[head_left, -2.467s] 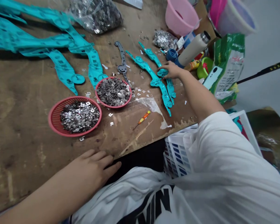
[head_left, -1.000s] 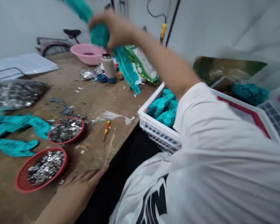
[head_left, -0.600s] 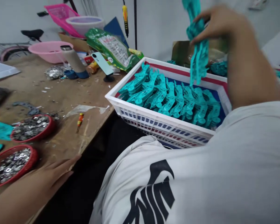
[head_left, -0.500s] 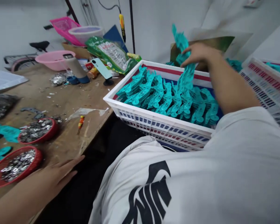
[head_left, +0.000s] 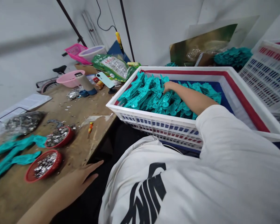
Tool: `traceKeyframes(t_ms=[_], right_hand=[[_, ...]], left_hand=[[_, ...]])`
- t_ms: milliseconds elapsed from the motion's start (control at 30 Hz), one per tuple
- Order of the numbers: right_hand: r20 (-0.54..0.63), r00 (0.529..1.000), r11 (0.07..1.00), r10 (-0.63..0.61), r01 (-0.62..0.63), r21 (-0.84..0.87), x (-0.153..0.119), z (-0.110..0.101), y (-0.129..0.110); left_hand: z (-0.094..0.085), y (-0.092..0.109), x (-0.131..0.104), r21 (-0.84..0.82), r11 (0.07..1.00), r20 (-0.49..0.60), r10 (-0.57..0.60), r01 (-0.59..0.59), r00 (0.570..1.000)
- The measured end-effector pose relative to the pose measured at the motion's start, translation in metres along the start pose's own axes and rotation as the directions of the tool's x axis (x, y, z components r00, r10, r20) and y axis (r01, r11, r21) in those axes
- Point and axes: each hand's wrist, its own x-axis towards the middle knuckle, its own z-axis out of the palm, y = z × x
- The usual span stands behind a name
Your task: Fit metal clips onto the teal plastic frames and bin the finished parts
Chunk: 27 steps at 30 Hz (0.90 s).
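Observation:
Down in a white slatted crate [head_left: 154, 117], my right hand [head_left: 170, 87] has its fingers closed at the top of a teal plastic part [head_left: 164, 99]. The fingertips are partly hidden among the rows of long, jointed-looking teal parts [head_left: 137, 93] around it. My left hand [head_left: 82, 177] is at the table's front edge, fingers stretched out and holding nothing. Nearest to it is a red basket [head_left: 58, 161] with small shiny metal pieces [head_left: 45, 165].
A second red basket [head_left: 71, 135] of metal pieces, a small yellow-and-red screwdriver [head_left: 90, 128] and loose teal parts [head_left: 25, 158] lie on the wooden table [head_left: 77, 155]. A phone [head_left: 106, 81] leans on a stand. More crates [head_left: 263, 74] stand at the right.
My right hand has come down and left; the teal part it held up above the crate is now down among the others. My left hand stays stretched out as the view shifts.

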Motion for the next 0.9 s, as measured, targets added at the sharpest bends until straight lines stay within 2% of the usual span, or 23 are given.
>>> traceKeyframes(t_ms=[67,133,233,300,400,467,533,567,633,667,700,767,833,900], right_hand=[[0.02,1.0,1.0,-0.007,0.007,0.017,-0.003,-0.014,-0.003],[-0.003,1.0,0.999,-0.002,0.002,0.04,-0.007,-0.038,0.002],[-0.141,0.99,0.998,-0.011,0.019,0.057,-0.024,-0.084,0.017],[-0.25,0.966,0.994,-0.068,0.088,0.069,-0.054,-0.113,0.026],[-0.389,0.907,0.971,-0.162,0.218,0.103,-0.131,-0.139,0.026],[-0.479,0.858,0.961,-0.185,0.259,0.094,-0.191,-0.139,0.017],[-0.52,0.824,0.945,-0.226,0.314,0.086,-0.241,-0.12,0.003],[-0.494,0.825,0.926,-0.274,0.365,0.097,-0.258,-0.105,-0.004],[-0.348,0.835,0.854,-0.426,0.499,0.15,-0.274,-0.068,-0.015],[-0.257,0.816,0.804,-0.518,0.567,0.178,-0.271,-0.05,-0.02],[-0.176,0.773,0.749,-0.61,0.635,0.192,-0.261,-0.036,-0.027],[-0.102,0.639,0.618,-0.762,0.766,0.177,-0.224,-0.023,-0.053],[-0.127,0.475,0.462,-0.871,0.879,0.118,-0.172,-0.034,-0.103],[-0.144,0.337,0.332,-0.93,0.941,0.061,-0.119,-0.061,-0.181]], left_hand=[[0.012,-0.009,0.0,-0.081,0.992,0.091,-0.085,0.092,0.992],[0.021,-0.017,0.0,-0.13,0.98,0.149,-0.132,0.152,0.98],[0.028,-0.021,0.001,-0.169,0.972,0.164,-0.137,0.165,0.977],[0.03,-0.02,0.002,-0.182,0.969,0.157,-0.14,0.168,0.978],[0.034,-0.017,0.004,-0.207,0.963,0.144,-0.143,0.171,0.979],[0.035,-0.015,0.005,-0.231,0.958,0.14,-0.138,0.168,0.98],[0.032,-0.011,0.005,-0.253,0.954,0.136,-0.13,0.161,0.982],[0.027,-0.007,0.005,-0.266,0.951,0.138,-0.126,0.16,0.982],[0.011,0.009,0.001,-0.297,0.944,0.144,-0.106,0.145,0.984],[0.001,0.02,-0.001,-0.306,0.944,0.143,-0.084,0.125,0.986],[-0.01,0.033,-0.002,-0.303,0.949,0.144,-0.051,0.093,0.988],[-0.029,0.056,0.002,-0.233,0.973,0.135,0.031,0.001,0.99],[-0.04,0.068,0.014,-0.116,0.991,0.114,0.08,-0.066,0.99],[-0.04,0.068,0.027,-0.049,0.99,0.065,0.136,-0.133,0.989]])
